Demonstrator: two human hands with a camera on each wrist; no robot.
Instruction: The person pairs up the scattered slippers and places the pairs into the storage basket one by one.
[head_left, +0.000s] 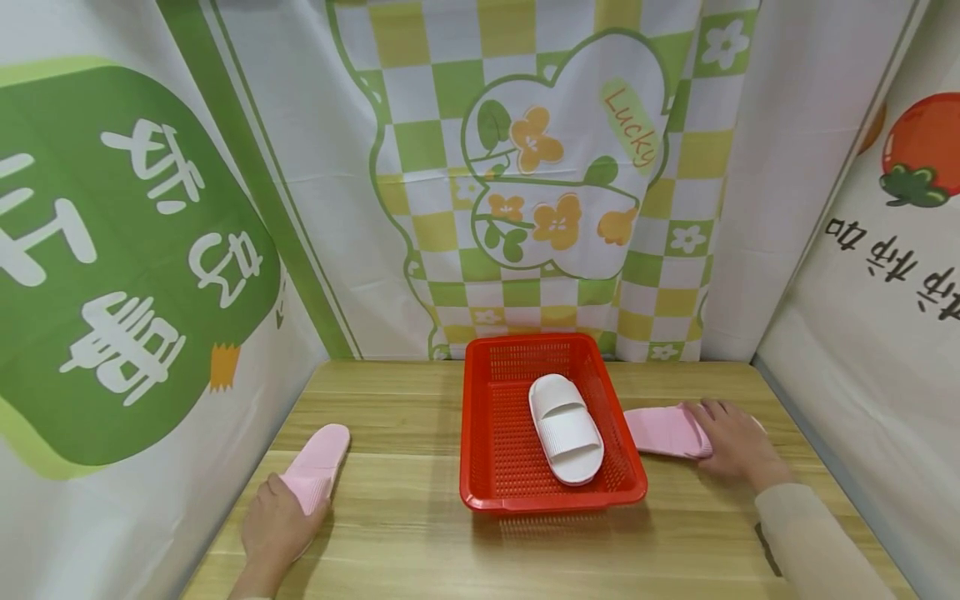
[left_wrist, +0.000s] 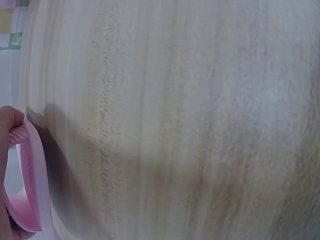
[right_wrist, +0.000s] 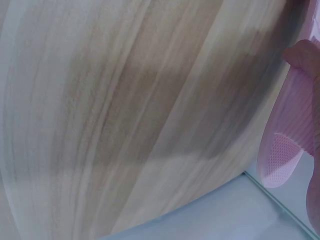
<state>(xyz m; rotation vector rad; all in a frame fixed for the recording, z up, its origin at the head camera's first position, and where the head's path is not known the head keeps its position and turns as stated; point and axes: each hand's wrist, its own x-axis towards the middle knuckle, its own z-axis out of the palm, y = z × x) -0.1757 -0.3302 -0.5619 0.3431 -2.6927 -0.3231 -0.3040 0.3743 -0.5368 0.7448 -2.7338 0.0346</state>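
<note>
My left hand (head_left: 277,521) grips a pink slipper (head_left: 321,454) by its strap at the left of the table. In the left wrist view the thumb pinches the edge of that slipper's strap (left_wrist: 19,134), and the sole stands on its side. On the right, my right hand (head_left: 731,437) holds another pink slipper (head_left: 660,431) around its strap, just beside the red basket. The right wrist view shows the thumb on this slipper (right_wrist: 292,115) and its textured toe end. A white slipper (head_left: 566,429) lies inside the red plastic basket (head_left: 477,433), strap up.
The basket stands at the back middle of the wood-grain table (head_left: 397,500), close to a green-and-white checked curtain (head_left: 555,167). Printed cloth walls rise at the left (head_left: 285,350) and right (head_left: 847,350) edges of the table.
</note>
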